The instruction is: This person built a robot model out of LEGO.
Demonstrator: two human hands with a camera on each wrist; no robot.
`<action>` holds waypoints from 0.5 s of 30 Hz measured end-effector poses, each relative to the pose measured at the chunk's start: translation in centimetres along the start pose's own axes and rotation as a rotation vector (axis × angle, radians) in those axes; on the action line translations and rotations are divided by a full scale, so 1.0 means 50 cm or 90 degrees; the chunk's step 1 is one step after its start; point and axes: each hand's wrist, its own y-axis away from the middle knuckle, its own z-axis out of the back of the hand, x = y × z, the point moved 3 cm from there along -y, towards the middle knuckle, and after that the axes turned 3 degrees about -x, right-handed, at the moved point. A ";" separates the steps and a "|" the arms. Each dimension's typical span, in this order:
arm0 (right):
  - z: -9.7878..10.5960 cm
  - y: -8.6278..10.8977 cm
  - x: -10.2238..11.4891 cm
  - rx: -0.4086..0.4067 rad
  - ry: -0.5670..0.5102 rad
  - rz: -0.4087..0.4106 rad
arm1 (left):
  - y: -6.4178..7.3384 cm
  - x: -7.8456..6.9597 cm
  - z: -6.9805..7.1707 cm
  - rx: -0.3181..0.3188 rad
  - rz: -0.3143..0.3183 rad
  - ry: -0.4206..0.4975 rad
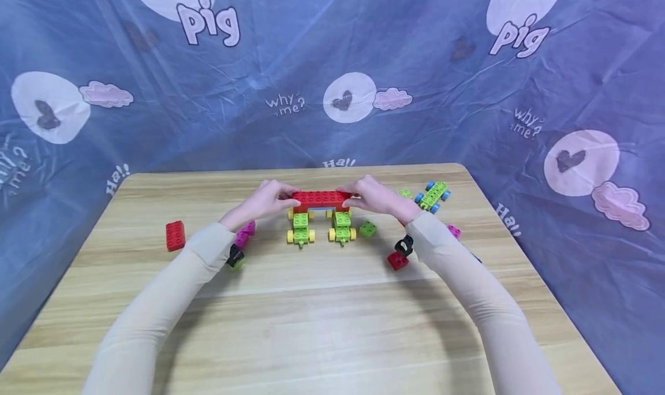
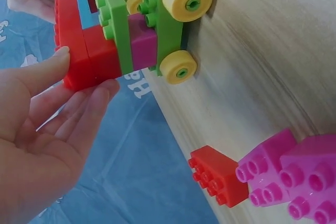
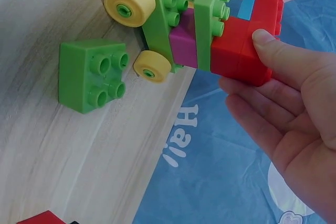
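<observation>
A long row of red bricks (image 1: 321,197) bridges two green wheeled bases, the left base (image 1: 301,236) and the right base (image 1: 342,235), both on yellow wheels. My left hand (image 1: 270,198) pinches the row's left end between thumb and fingers. At the right end, my right hand (image 1: 371,194) grips it the same way. Under the red row, a blue brick (image 2: 88,11) shows between the two sides. In the right wrist view, a purple brick (image 3: 185,40) sits between the wheeled base and a green brick (image 3: 208,24), below the red one.
A loose green brick (image 1: 368,228) lies right of the bases. A red brick (image 1: 175,235) and magenta bricks (image 1: 246,233) lie left; a black piece (image 1: 236,256) is partly behind the left sleeve. Near the right sleeve are a red brick (image 1: 397,260) and a green blue-wheeled base (image 1: 433,196).
</observation>
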 end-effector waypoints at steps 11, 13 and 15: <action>-0.002 0.003 0.008 0.007 0.031 -0.030 | 0.001 0.003 -0.006 -0.007 0.035 0.006; -0.001 0.003 0.012 0.006 0.034 -0.035 | 0.004 0.002 -0.006 -0.005 0.036 0.006; 0.001 0.004 0.016 -0.002 0.036 -0.039 | 0.006 -0.001 -0.007 -0.005 0.033 0.006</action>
